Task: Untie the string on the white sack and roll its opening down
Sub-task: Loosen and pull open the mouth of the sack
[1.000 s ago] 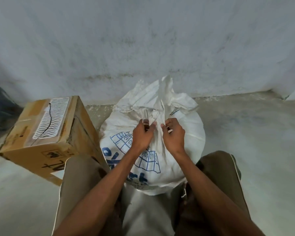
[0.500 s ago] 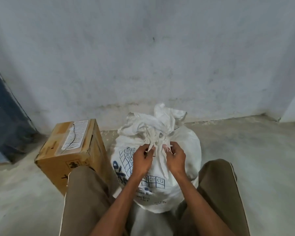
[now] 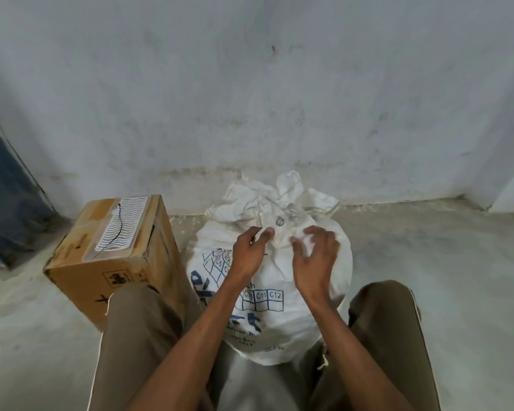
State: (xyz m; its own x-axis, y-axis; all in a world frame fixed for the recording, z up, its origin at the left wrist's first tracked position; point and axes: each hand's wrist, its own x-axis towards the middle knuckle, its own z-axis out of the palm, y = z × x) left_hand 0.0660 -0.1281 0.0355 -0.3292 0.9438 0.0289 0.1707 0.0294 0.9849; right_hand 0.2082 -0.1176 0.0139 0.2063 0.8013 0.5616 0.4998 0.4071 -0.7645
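White woven sack (image 3: 279,315) stands on the floor at lower centre of the frame, between the person's knees, with a cardboard box (image 3: 116,253) just left of it. The left hand (image 3: 248,253) meets the gathered neck (image 3: 279,235); blur hides whether it pinches anything. The right hand (image 3: 315,262) hovers beside the neck, fingers spread wide and holding nothing. The string cannot be made out. Advised: steady the neck and draw the loose end gently.

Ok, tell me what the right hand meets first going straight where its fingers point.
The right hand would most likely meet the gathered neck of the white sack, just ahead of it; depth is unclear.
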